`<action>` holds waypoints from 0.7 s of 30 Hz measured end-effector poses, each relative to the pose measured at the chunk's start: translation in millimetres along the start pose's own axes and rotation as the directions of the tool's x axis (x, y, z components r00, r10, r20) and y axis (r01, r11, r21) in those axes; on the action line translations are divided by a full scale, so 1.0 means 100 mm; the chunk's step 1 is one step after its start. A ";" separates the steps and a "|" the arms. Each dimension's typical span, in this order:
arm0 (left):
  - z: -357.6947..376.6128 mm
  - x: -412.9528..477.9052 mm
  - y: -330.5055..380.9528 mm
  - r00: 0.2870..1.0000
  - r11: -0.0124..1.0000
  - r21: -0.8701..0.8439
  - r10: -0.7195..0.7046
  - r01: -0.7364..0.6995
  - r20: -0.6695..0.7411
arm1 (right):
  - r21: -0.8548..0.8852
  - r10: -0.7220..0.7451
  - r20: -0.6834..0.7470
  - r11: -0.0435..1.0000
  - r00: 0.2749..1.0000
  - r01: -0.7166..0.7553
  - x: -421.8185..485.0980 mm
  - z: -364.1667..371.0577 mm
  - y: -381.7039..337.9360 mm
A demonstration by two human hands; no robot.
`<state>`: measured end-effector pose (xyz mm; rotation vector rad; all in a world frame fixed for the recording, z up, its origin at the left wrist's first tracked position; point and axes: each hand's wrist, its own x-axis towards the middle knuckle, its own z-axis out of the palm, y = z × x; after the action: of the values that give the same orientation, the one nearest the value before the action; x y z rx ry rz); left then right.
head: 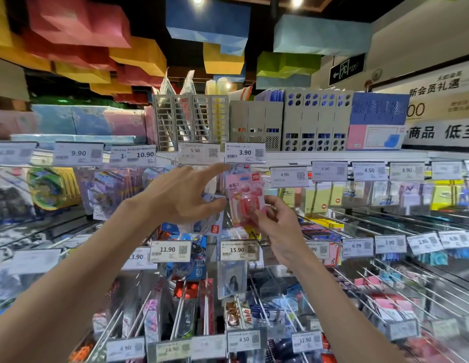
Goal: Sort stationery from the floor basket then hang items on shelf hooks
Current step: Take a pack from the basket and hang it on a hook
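Observation:
A pink blister pack with a red item inside is up in front of the shelf, just below the 3.90 price tag. My right hand pinches the pack's lower right side with thumb and fingertips. My left hand is raised to its left. The index finger is stretched out and reaches the lower edge of the 3.90 tag. The thumb lies straight against a blue-and-white pack behind the hand. The hook under the tag is hidden by the pink pack. The floor basket is out of view.
Rows of metal hooks with hanging stationery and price tags fill the shelf below and to both sides. Grey file holders stand on the top shelf. A 15.90 tag sits right under the pink pack.

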<state>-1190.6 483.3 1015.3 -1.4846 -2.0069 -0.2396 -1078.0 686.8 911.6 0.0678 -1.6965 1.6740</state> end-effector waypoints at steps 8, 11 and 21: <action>0.05 0.06 -0.14 1.000 1.000 -0.020 -0.024 0.024 0.009 | -0.036 -0.042 -0.143 0.999 0.989 0.037 0.08 0.15 -0.01; 0.03 0.09 -0.19 0.999 0.999 -0.001 -0.041 0.041 0.027 | -0.055 -0.045 -0.155 0.998 0.987 0.037 0.13 0.18 -0.05; -0.03 0.13 -0.15 0.994 0.996 0.018 -0.084 0.083 0.068 | -0.122 -0.056 -0.277 0.992 0.959 0.023 0.31 0.33 -0.05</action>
<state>-1205.1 487.3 1028.7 -1.4187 -2.1234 -0.2107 -1112.8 671.0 935.6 -0.1825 -1.5629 1.4729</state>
